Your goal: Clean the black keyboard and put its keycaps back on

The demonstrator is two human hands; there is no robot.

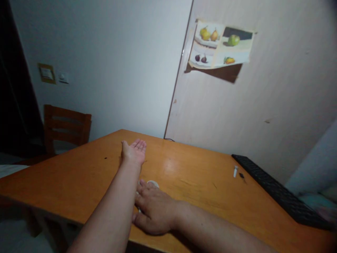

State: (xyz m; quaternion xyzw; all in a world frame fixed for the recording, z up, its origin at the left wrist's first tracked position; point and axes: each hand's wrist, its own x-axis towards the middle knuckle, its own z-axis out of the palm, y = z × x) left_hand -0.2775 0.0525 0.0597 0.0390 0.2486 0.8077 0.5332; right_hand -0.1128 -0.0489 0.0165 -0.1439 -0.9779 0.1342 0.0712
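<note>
White thing (pixel 153 183) is on the table (pixel 189 218), near the front edge and mostly hidden under the person's right hand (pixel 155 207), so it's hard to say what it actually is. Only a rounded edge pokes out past the knuckles, plus a tiny pale bit by the thumb.

That right hand is palm down, pretty flat, with the forearm coming in from the lower right. Fingers point left toward the other forearm, slightly spread, thumb off to the near side. Can't tell if it's really gripping the white thing or just covering it. Also can't tell if the fingertips touch the left forearm or sit just beside it.

Left hand (pixel 135 151) is way out front, arm stretched nearly straight across the table, palm up, thumb out to the left, fingers loosely extended and nothing in them. Whether its back rests on the wood isn't clear.

As for labels, the keyboard (pixel 276 189) along the right edge is too dark and blurry for its keys to be read. A small white piece (pixel 235 171) and a little black bit (pixel 241 175) lie near it. Fruit pictures (pixel 222 45) hang on the wall panel: pears, a green apple, a couple of dark fruits and something yellow.
</note>
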